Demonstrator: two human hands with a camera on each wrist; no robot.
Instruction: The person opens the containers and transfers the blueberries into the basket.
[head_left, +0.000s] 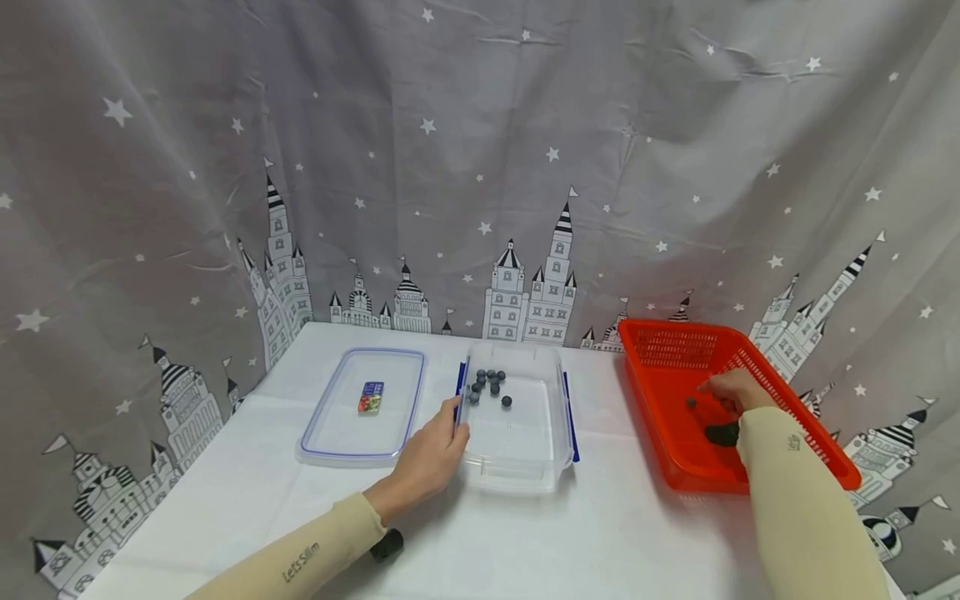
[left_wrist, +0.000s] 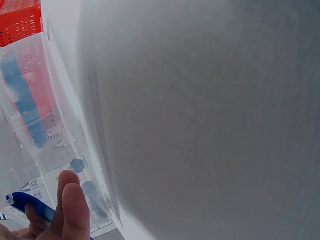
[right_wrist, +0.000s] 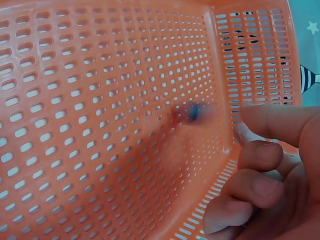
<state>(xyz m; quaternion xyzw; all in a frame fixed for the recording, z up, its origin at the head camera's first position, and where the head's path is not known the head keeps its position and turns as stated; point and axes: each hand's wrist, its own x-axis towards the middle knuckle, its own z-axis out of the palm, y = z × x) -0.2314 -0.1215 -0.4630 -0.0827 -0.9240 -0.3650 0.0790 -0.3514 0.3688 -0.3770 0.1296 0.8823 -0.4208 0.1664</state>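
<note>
Dark berries [head_left: 494, 388] sit bunched toward the left side of the clear container [head_left: 525, 437], and look, a lone berry [head_left: 691, 402] lies over in the red basket [head_left: 654, 400]! The right hand [head_left: 738, 389] is in there, just short of it, index finger stretched out, the others loosely bent, pinching nothing. Across the surface [head_left: 615, 533], the left hand [head_left: 431, 454] grips the container's left side at its blue latch [left_wrist: 31, 204], beside the flat lid [head_left: 337, 425].
</note>
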